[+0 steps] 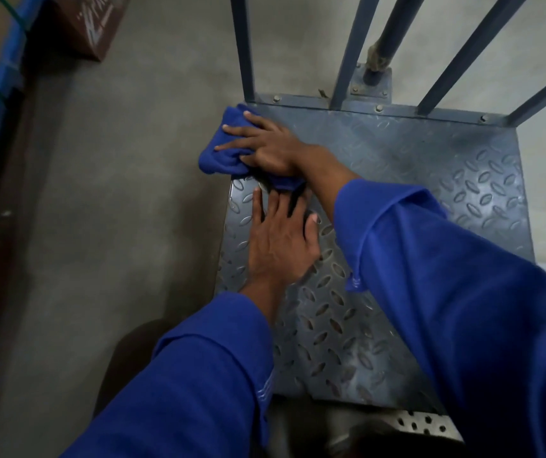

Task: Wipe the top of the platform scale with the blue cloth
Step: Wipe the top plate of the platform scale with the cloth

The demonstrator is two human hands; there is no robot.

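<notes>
1. Two hands worked on the platform scale (430, 180); the right hand (265, 147) pressed the bunched blue cloth (219, 157) at its far-left corner, fingers spread flat over it.
2. The left hand (281, 242) lay palm-down on the tread plate just beside the cloth, fingers extended, holding nothing.
</notes>
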